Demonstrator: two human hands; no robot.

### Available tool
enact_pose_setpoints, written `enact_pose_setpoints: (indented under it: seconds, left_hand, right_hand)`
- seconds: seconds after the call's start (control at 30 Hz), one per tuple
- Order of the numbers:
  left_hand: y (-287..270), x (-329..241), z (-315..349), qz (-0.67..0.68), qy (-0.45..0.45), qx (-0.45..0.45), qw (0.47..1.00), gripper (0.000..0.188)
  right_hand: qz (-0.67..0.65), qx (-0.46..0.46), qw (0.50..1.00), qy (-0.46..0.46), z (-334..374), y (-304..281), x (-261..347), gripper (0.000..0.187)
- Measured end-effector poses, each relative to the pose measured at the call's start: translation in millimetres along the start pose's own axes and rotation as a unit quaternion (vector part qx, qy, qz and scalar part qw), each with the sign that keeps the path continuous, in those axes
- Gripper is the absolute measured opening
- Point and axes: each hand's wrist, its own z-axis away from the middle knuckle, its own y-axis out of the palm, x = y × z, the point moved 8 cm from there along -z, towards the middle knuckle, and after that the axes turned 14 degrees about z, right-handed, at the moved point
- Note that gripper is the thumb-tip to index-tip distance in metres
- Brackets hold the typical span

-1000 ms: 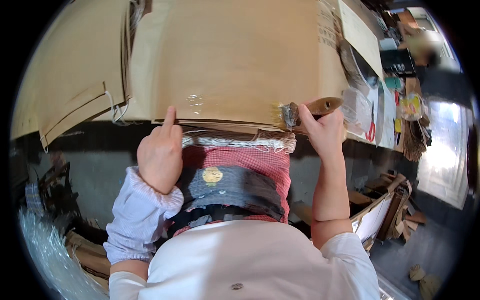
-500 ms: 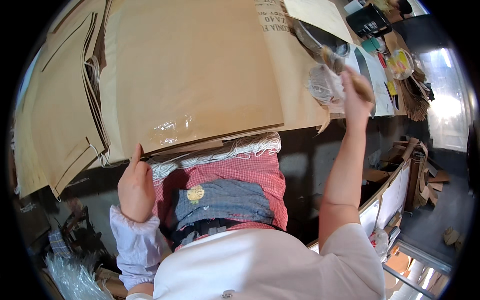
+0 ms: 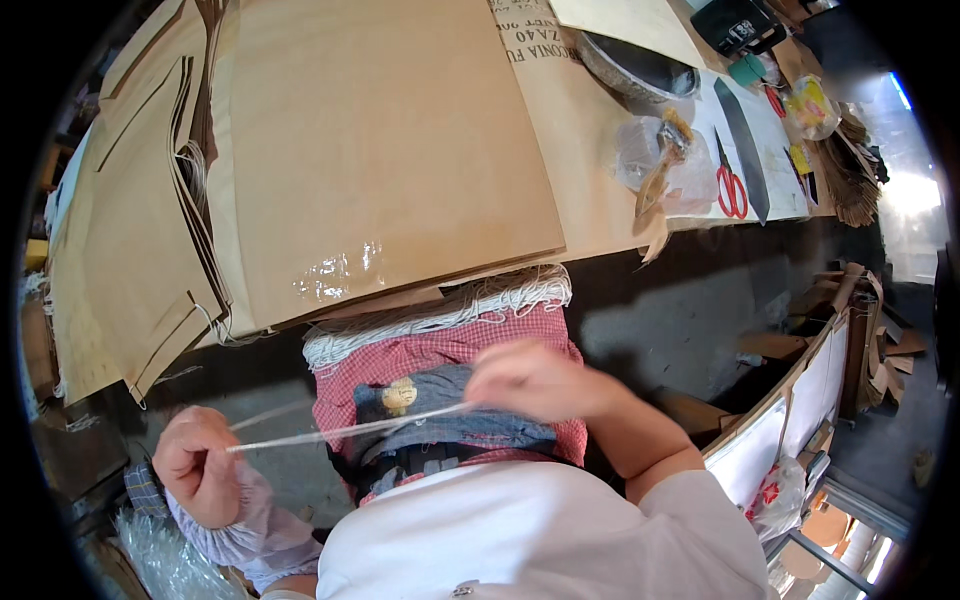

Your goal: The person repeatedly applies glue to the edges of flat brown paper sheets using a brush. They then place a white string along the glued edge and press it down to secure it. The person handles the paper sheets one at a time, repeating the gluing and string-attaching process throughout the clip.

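Observation:
A white string [image 3: 345, 431] is stretched above my lap between my two hands. My left hand [image 3: 203, 462] pinches one end at the lower left. My right hand [image 3: 535, 380], a little blurred, is closed on the other end. Across my lap, under the table edge, lies a bundle of white strings [image 3: 440, 312] on a red checked cloth [image 3: 345, 375]. In front of me is a stack of brown paper sheets [image 3: 390, 130], with a wet, shiny patch near its front edge. The brush [image 3: 660, 170] rests on clear plastic to the right, out of my hands.
Folded brown paper pieces with strings [image 3: 135, 220] lie at the left. Right of the brush are red-handled scissors [image 3: 732, 190], a dark blade-like strip [image 3: 742, 150] and a dark bowl [image 3: 640, 70]. A black mug [image 3: 735, 25] stands farther back. Cardboard [image 3: 800, 370] is stacked below at the right.
My right hand has put the brush down on the plastic and moved to my lap. My left hand has left the paper's edge and moved down left. Both now hold a string.

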Motion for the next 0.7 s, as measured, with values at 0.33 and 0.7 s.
enact_pose_setpoints:
  seconds: [0.33,0.7]
  left_hand:
    - [13.1,106.1,-59.8,-0.262,-0.065,0.059,0.961,0.005]
    - [34.6,109.2,-48.4,-0.478,0.115,-0.017,0.870,0.014]
  right_hand:
    - [0.132,-0.233,0.935,0.234,-1.0,-152.0,-52.6,0.009]
    - [-0.155,-0.206,0.930,0.263,-5.5,-124.1,-93.8,0.019]
